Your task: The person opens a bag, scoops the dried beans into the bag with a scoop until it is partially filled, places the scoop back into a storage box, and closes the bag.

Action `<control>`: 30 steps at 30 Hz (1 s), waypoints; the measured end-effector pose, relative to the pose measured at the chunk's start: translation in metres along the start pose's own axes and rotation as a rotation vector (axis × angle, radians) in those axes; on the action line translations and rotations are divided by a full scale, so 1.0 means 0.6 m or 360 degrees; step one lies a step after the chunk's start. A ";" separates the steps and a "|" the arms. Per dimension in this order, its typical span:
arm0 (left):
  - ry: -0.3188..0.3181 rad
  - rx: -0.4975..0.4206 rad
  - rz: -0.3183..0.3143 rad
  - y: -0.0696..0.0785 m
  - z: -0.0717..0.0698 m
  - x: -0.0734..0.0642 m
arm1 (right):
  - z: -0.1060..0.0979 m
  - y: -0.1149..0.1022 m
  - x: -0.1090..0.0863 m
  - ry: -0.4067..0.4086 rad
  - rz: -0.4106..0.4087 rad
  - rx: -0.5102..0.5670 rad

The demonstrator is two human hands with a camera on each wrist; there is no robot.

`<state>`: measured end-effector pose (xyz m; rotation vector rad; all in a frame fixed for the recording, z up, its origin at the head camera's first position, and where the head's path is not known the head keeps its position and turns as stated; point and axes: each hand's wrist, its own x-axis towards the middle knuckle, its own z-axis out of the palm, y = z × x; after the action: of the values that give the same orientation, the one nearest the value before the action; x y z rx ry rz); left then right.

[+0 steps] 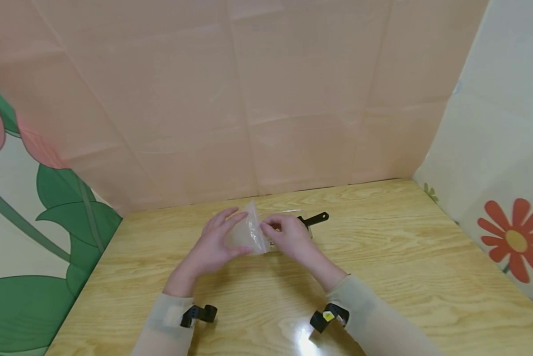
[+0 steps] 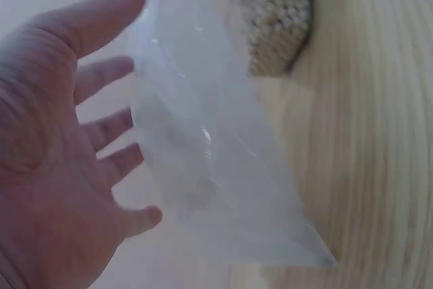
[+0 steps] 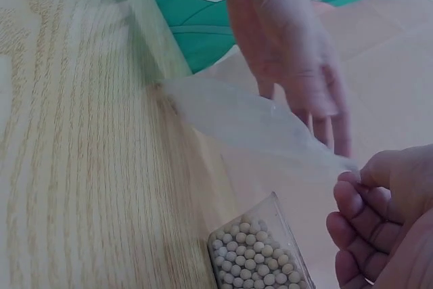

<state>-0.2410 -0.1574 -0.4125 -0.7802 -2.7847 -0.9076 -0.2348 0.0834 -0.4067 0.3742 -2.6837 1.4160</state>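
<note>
A clear zip-top plastic bag (image 1: 252,232) is held up over the table between both hands. My right hand (image 1: 291,237) pinches the bag's top edge between thumb and index finger, the other fingers curling loosely in the right wrist view. Beside the bag, my left hand (image 1: 214,243) has its fingers spread and fairly straight. Its thumb and fingertips lie at or against the side of the plastic bag (image 2: 203,133). Behind the right hand stands a clear box (image 3: 289,225) filled with small beige balls (image 3: 252,258), partly hidden in the head view.
A black-handled utensil (image 1: 316,219) juts to the right from the box; its head is hidden. The wooden table (image 1: 404,247) meets a pink-covered wall (image 1: 293,123) at the back. Flower-patterned panels (image 1: 515,240) border the sides.
</note>
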 end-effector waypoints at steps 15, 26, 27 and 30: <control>0.0352 -0.0078 -0.0332 0.061 0.014 0.033 | 0.005 0.004 -0.003 0.0015 0.0065 0.0016; 0.0366 -0.0039 -0.0388 0.076 0.017 0.039 | 0.009 0.000 -0.001 0.0021 0.0029 0.0012; 0.0361 -0.0044 -0.0382 0.076 0.018 0.039 | 0.009 0.001 -0.002 0.0021 0.0028 0.0014; 0.0341 -0.0063 -0.0373 0.077 0.018 0.039 | 0.011 0.002 -0.002 0.0016 0.0026 0.0016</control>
<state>-0.2371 -0.1094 -0.3914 -0.3402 -2.7110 -1.0188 -0.2339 0.0789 -0.4113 0.3457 -2.6790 1.4319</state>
